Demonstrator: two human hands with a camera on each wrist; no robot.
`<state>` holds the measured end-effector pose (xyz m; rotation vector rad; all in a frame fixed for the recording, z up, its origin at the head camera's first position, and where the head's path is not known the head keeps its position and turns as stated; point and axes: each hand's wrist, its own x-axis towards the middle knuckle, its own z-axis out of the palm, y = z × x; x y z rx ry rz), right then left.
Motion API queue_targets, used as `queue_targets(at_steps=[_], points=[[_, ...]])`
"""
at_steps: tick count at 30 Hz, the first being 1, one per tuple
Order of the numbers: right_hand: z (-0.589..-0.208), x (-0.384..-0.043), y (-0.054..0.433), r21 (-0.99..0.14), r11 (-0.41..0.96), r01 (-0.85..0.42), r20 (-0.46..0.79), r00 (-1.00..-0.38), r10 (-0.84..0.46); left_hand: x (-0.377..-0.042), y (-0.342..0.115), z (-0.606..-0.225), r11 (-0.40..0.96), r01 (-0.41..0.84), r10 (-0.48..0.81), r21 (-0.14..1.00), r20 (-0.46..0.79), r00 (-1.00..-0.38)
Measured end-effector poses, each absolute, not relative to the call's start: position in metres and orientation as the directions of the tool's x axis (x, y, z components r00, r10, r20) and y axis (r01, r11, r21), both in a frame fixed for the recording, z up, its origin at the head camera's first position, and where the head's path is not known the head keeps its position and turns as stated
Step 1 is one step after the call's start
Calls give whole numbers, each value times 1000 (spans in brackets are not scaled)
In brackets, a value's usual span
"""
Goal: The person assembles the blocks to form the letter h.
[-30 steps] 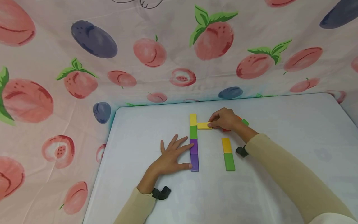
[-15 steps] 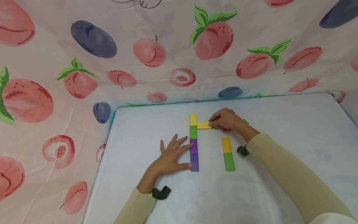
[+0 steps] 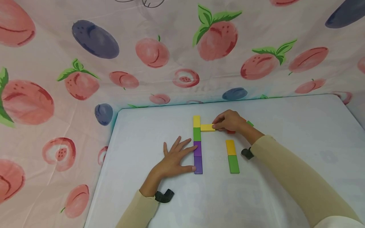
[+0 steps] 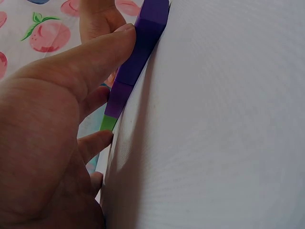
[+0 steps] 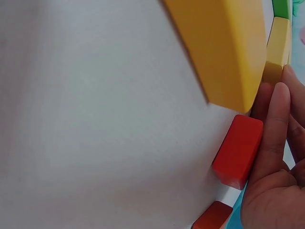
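Note:
A column of flat blocks stands in the head view: a yellow block (image 3: 196, 121) at the far end, a green block (image 3: 197, 134), then two purple blocks (image 3: 198, 165) nearest the person. My left hand (image 3: 172, 161) has its fingers spread, with thumb and index finger touching the purple blocks' left side. In the left wrist view the thumb (image 4: 95, 56) lies against the nearer purple block. My right hand (image 3: 231, 121) pinches the right end of a second yellow block (image 3: 207, 128), which lies crosswise against the column. The fingertips partly cover that end.
To the right, an orange-yellow block (image 3: 231, 147) and a green block (image 3: 233, 164) lie end to end. Beneath the right hand are a red block (image 5: 239, 150) and an orange-red one (image 5: 213, 217); another green block (image 3: 250, 123) shows beyond the wrist. Fruit-printed cloth (image 3: 159, 82) rises behind the white table (image 3: 137, 126).

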<state>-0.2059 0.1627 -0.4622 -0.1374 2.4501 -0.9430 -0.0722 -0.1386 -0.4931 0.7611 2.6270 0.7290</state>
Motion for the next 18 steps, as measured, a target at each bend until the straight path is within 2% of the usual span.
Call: queue_targets(at_steps=[18], points=[[-461, -205, 163, -642, 764, 63, -413, -868, -275, -72, -138, -493, 727, 411, 565, 550, -140, -813]])
